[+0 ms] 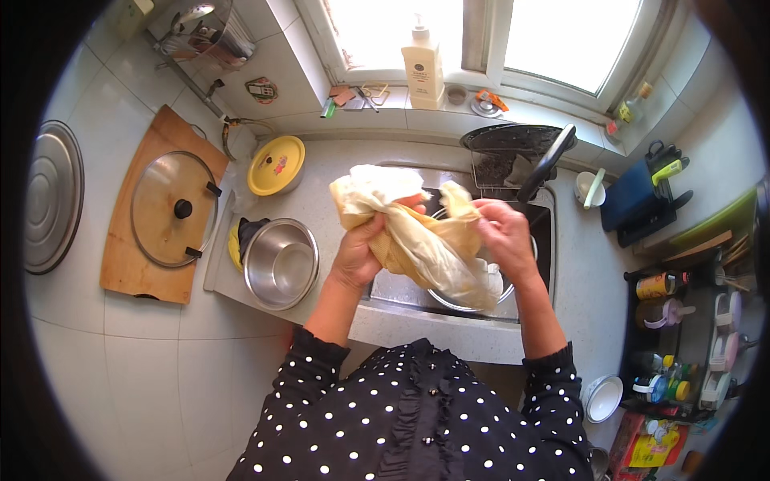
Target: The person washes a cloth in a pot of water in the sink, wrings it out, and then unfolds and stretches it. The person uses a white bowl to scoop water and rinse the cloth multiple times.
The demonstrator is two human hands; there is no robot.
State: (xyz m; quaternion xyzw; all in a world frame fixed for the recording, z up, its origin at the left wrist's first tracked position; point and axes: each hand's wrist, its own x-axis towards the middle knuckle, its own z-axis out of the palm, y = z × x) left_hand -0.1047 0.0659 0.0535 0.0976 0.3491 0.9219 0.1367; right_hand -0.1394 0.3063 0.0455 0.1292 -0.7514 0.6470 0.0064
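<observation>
A bunched, cream-and-yellow cloth (415, 240) hangs between my two hands above the sink (394, 290). My left hand (360, 243) grips its gathered, twisted part, with a frayed white end sticking up beyond the fingers. On the other side, my right hand (504, 237) pinches a yellowish corner of the fabric. Beneath the cloth sits a round metal basin (448, 302) in the sink, mostly covered from sight. Something white inside the basin shows only in part.
A steel bowl (281, 264) and a yellow-lidded container (275, 166) stand left of the sink. The black faucet (547, 162) arches at the sink's back right. A knife block (631, 201) and a crowded bottle rack (668, 343) line the right side. A pump bottle (423, 69) stands on the windowsill.
</observation>
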